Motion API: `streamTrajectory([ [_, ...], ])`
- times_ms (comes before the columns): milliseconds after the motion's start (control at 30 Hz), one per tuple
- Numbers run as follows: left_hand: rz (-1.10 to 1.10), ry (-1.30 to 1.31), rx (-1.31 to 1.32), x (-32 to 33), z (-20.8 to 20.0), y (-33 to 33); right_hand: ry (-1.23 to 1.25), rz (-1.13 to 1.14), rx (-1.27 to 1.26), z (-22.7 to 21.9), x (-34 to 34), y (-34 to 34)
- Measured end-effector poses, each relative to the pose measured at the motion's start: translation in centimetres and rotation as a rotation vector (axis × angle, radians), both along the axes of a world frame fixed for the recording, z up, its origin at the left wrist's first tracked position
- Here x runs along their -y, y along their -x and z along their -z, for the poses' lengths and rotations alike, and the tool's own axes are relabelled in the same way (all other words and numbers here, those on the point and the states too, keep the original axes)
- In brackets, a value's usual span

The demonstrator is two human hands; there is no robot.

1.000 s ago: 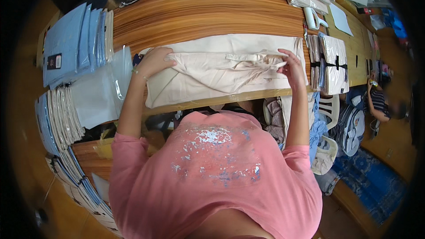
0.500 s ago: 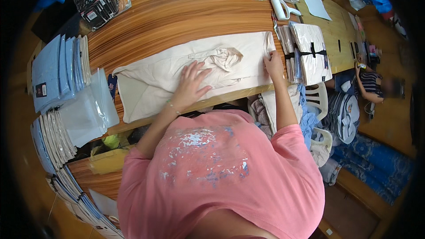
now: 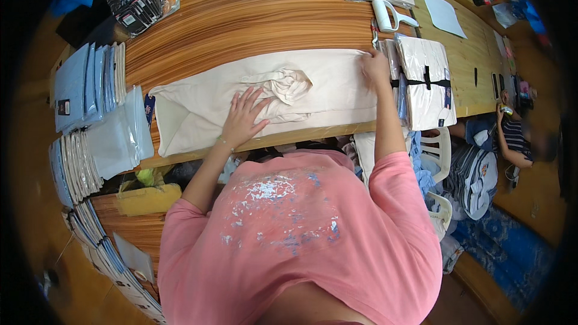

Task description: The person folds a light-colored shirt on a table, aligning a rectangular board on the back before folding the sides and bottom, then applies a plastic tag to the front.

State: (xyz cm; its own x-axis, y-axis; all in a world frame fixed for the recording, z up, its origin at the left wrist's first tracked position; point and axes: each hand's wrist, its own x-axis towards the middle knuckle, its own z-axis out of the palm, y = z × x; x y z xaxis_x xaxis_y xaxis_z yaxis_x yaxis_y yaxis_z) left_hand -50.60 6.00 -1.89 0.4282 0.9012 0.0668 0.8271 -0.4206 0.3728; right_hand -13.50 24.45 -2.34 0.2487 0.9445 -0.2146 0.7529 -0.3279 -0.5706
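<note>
Cream garment [image 3: 337, 87] lies lengthwise along the near edge of the wood-grain table [image 3: 253, 15], right in front of you. Your left hand [image 3: 242, 117] rests on it palm down, fingers spread apart, clamped on nothing, just beside a crumpled bunch [image 3: 292, 86] of the same cloth. Your right hand [image 3: 374, 67] is at the far right corner, fingers curled in at the edge; whether they pinch the fabric, you cannot tell from here.

Handling, by the look of it: light, limp, matt cloth, soft enough to crease under a fingertip, not fragile, probably not slippery. Expect the layers to slide out of line if you drag only the top one. Best holds: the right corners, taking all layers together, with a flat palm as anchor near the middle.

Hard to make out: your right fingertips, blurred and turned away; the underside and layer count; which part the bunch is. The dark tag [image 3: 150, 107] at the left end is too small to read, its attachment unclear.
</note>
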Motion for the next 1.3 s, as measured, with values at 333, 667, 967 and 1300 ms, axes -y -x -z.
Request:
streamTrajectory([
  [333,-0.006,0.003,0.010,0.1,0.3,-0.1,-0.187,0.149,-0.413,1.1,0.4,-1.7],
  [667,0.218,-0.156,0.250,-0.6,-2.1,-5.3,-0.140,-0.074,0.183,-2.5,8.9,0.9],
  [967,0.099,-0.161,0.077,-3.0,-1.0,-9.4,-0.458,-0.102,0.171,-2.3,9.6,0.0],
  [1300,0.016,-0.025,0.213,-0.5,-2.7,-10.2,-0.285,-0.189,0.356,-3.3,10.7,-1.3],
])
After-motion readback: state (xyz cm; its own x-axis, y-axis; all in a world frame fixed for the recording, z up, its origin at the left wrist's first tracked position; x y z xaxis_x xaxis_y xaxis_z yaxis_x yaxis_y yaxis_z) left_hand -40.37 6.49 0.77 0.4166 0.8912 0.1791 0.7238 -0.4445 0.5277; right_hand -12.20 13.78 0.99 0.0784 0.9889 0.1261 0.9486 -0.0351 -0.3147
